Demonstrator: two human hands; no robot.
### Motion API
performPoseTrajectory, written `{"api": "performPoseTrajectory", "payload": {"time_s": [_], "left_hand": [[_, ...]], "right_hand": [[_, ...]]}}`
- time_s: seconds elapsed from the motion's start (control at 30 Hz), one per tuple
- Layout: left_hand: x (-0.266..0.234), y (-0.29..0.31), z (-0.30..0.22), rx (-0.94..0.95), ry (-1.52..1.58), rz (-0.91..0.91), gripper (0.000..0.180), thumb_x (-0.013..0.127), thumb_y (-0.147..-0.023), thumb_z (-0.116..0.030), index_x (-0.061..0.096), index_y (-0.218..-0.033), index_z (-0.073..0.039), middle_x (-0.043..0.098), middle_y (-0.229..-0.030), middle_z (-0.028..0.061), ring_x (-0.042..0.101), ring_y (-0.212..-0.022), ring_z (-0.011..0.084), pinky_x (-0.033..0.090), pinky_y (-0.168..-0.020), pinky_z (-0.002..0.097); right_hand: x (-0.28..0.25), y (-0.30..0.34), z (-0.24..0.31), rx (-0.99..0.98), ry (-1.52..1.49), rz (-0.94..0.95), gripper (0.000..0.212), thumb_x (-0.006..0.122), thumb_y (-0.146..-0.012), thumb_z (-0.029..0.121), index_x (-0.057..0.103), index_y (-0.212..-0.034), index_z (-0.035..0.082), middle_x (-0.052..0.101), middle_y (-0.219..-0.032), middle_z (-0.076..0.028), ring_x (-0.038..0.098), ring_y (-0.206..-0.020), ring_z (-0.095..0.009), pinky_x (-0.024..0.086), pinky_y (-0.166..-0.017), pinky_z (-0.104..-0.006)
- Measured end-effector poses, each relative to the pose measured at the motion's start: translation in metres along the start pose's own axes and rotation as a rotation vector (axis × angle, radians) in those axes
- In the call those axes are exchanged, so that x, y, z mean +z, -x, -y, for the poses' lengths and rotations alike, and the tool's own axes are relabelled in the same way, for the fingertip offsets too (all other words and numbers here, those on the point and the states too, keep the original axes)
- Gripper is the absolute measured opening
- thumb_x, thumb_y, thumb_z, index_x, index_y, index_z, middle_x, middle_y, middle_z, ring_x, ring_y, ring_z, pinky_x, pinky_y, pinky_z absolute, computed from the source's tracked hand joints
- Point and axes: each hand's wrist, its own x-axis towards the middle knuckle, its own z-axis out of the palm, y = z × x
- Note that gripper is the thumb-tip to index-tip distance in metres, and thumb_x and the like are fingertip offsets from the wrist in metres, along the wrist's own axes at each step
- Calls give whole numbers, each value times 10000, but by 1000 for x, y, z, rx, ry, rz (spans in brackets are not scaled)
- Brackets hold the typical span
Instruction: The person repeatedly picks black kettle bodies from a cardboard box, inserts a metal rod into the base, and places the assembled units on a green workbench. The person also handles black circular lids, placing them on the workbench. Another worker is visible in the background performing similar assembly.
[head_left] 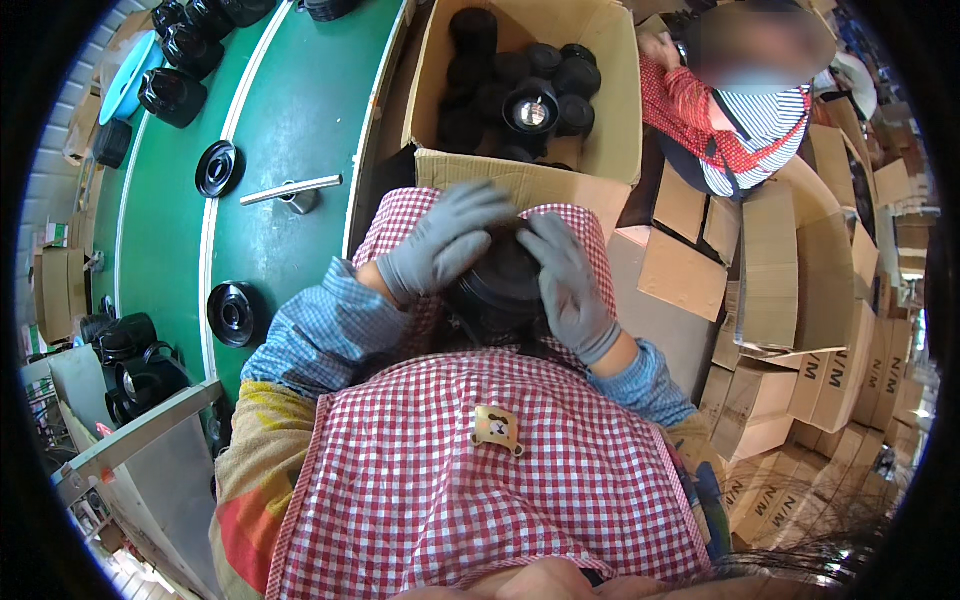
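Observation:
A dark, round black plastic housing (pixel 495 287) rests in my lap between my two grey-gloved hands. Wrapped along its right side is my right hand (pixel 575 285), fingers bent over the upper edge. My left hand (pixel 445 240) lies at the upper left of the housing with its fingers stretched out, their tips slightly blurred. The thumb side is close to the rim; whether it presses on it I cannot tell. Shadow and my hands hide much of the housing's shape.
On the green work table (pixel 285 120) at left are a metal T-shaped tool (pixel 292 193), black round lids (pixel 219 169) and several black housings (pixel 173 97). Ahead, an open carton (pixel 530 172) holds black parts. Another person (pixel 740 130) sits at the far right, near stacked cartons (pixel 790 280).

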Motion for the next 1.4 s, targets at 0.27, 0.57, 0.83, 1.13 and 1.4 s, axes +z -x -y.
{"api": "performPoseTrajectory", "payload": {"time_s": [0.27,0.57,0.83,1.13,1.4], "left_hand": [[9,-4,-58,-20,-335,111,968,424,-932,-738,351,-1550,3,337,-1593,276,262,-1492,486,137,-1213,604],[-6,-6,-34,-279,-400,37,998,424,-918,-763,337,-1556,0,357,-1584,266,245,-1494,497,125,-1219,586],[-2,8,-22,-276,-438,22,942,488,-921,-712,354,-1562,-35,347,-1602,243,253,-1501,484,103,-1216,624],[-5,2,-23,-306,-483,48,935,445,-926,-734,340,-1577,-72,334,-1602,258,239,-1501,494,107,-1209,628],[-24,-32,-35,-404,-230,244,446,587,-985,-337,615,-1324,-48,664,-1242,224,633,-1157,392,497,-991,456]], "right_hand": [[3,-6,-16,42,-208,9,510,391,-1078,317,469,-1467,-3,473,-1503,-234,407,-1429,-394,265,-1213,-492],[-21,-8,19,-145,-42,183,628,338,-1059,469,489,-1464,13,480,-1485,-242,408,-1411,-436,262,-1200,-526],[-25,0,29,-194,-77,259,655,448,-1017,481,509,-1436,-18,497,-1459,-256,407,-1416,-434,259,-1199,-552],[-33,-9,11,-118,-48,351,781,418,-998,565,433,-1483,-46,466,-1482,-268,399,-1411,-450,250,-1189,-587],[-53,-30,-7,-123,-111,489,983,395,-923,771,364,-1558,20,341,-1598,-259,245,-1517,-438,113,-1245,-550]]}}
